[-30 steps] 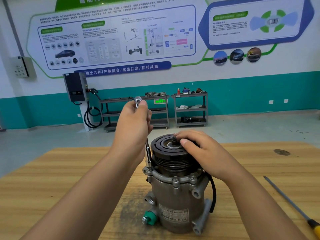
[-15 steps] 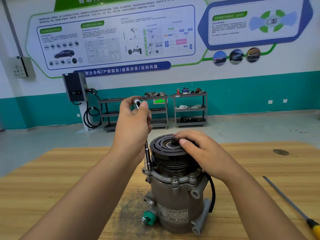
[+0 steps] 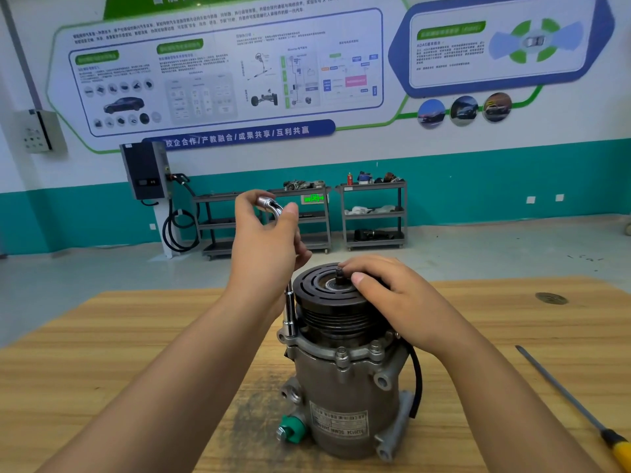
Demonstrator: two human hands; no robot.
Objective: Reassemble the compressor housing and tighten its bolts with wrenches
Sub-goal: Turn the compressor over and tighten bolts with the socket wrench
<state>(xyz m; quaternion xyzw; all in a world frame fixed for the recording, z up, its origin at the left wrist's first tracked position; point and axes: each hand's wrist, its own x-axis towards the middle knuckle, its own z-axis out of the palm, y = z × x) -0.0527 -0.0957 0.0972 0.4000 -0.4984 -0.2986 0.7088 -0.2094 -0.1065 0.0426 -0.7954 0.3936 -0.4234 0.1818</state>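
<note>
Turned slightly since a moment ago, the socket wrench (image 3: 290, 319) is gripped at its bent top by the left hand (image 3: 264, 247), socket seated on a flange bolt of the compressor (image 3: 345, 397), upright on the wooden table (image 3: 102, 370); its pulley (image 3: 317, 288) is clasped by the right hand (image 3: 399, 302).

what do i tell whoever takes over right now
Left hand grips the bent wrench, upright, its socket on a bolt at the housing's left edge.
Right hand grips the pulley, steadying the compressor upright on the table.
Done: housing closed, front bolts in place.
Left: turn this bolt, then check the others; tightness cannot be seen.
Screwdriver lies to the right.
</note>
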